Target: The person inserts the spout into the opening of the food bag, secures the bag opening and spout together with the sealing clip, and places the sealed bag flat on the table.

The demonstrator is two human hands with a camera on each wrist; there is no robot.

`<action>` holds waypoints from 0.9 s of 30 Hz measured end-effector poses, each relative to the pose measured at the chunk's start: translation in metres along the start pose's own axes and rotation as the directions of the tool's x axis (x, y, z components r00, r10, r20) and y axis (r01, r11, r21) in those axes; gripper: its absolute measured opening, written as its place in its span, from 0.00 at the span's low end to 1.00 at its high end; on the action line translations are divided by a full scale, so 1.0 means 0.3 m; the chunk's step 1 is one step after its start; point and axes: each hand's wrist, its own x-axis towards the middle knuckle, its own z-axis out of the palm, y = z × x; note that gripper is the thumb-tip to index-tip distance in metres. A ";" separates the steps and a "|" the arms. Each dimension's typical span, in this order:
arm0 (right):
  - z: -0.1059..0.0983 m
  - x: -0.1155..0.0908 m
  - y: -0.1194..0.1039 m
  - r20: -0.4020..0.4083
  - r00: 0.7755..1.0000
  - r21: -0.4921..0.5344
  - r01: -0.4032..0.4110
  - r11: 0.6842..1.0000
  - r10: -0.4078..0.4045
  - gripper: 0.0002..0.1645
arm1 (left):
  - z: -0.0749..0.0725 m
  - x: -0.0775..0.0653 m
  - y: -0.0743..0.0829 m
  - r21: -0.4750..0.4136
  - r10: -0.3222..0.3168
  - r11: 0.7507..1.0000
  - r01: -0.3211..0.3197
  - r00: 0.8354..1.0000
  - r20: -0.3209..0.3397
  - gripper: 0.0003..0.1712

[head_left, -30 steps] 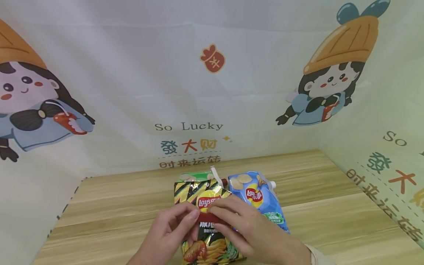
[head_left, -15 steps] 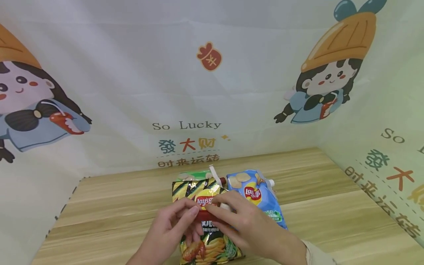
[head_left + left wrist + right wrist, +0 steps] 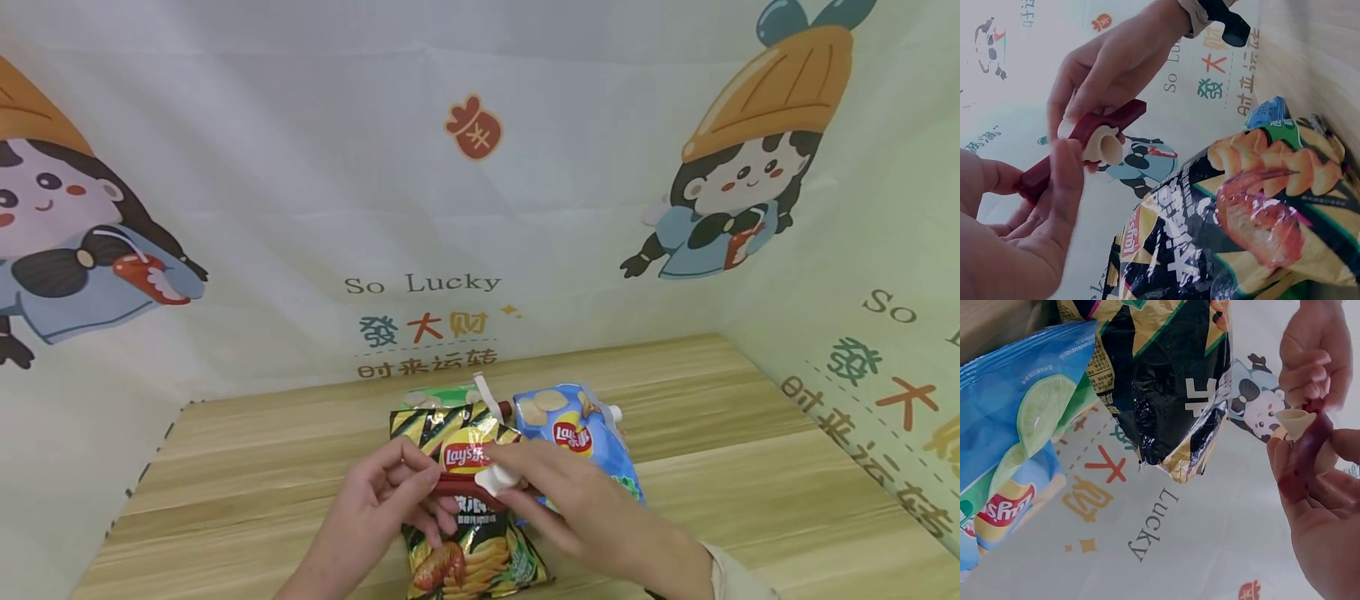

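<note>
A dark red bag clip with a cream pouring spout is held between both hands, above a black-and-yellow chip bag. My left hand pinches one end of the clip between thumb and fingers. My right hand grips it by the middle, around a white part beside the spout. In the right wrist view, the spout's hollow mouth faces away from the palm, and the clip's far end lies over the right fingers. The black-and-yellow bag lies upright in the head view, partly covered by the hands.
A blue chip bag lies to the right, with a white-capped clip at its top corner. Behind the black-and-yellow bag, a green bag shows with a white strip across it. A printed cloth backdrop rises behind the wooden tabletop.
The right fingers have shifted and lifted, so more of the red clip and its white part now shows. The left hand has moved slightly left. The bags lie as before.
</note>
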 end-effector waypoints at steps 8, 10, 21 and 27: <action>-0.006 -0.003 0.014 0.008 1.000 0.084 -0.022 0.996 0.022 0.14 | -0.007 0.002 0.010 0.205 -0.011 0.978 0.027 0.997 -0.082 0.12; -0.005 -0.002 0.016 0.008 1.000 0.092 -0.017 0.996 0.016 0.15 | -0.005 0.002 0.014 0.245 -0.039 0.967 0.072 0.990 -0.135 0.11; 0.000 0.007 0.005 0.005 0.995 0.158 0.093 0.983 -0.095 0.18 | -0.001 -0.006 0.017 0.311 -0.075 0.937 0.157 0.963 -0.260 0.08; -0.005 0.006 -0.023 0.061 0.977 0.159 0.192 0.968 -0.204 0.20 | -0.004 -0.011 0.016 0.326 -0.073 0.932 0.158 0.963 -0.258 0.07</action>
